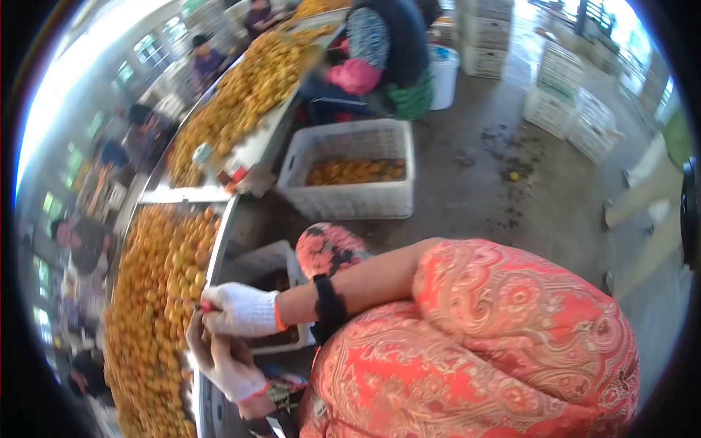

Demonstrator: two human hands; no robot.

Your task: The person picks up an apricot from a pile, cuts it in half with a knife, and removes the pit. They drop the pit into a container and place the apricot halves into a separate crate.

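Observation:
My right hand [244, 309], in a white glove with a dark band at the wrist, is closed on a small red object [208, 306] at its fingertips. Just below it, my left hand [228, 361], gloved with bare-looking fingertips, has its fingers curled towards the right hand; what they hold is hidden. Both are at the edge of a long table [225, 232] heaped with orange fruit [150, 292]. Behind the hands stands a white crate [254, 258] with dark contents.
A larger crate [345, 197] with orange pieces stands on the floor beyond. A seated co-worker [394, 51] is near a white bucket [442, 77]. Stacked crates [553, 109] are at the right. Several people are across the table at the left.

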